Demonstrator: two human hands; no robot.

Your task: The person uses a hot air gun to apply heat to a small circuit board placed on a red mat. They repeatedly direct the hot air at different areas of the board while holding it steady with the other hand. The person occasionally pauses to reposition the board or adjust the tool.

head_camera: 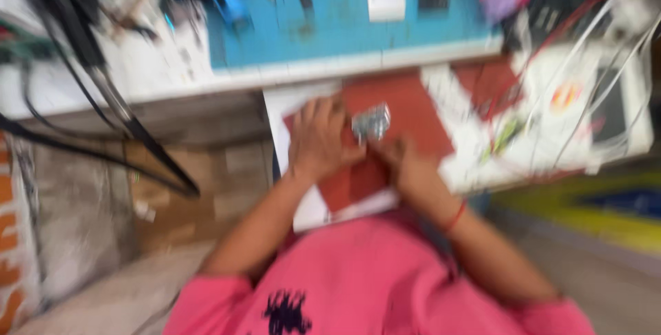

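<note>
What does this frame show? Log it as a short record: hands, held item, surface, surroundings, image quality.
left hand: on the red board, beside the small metallic part
right hand: just below the part, appears to touch it; grip unclear
wrist: red band on the right arm
surface: red board lying on a white sheet
surroundings: blue bench with blurred tools, black cables at left, white wires at right
clothing: pink shirt
image quality: heavy motion blur
</note>
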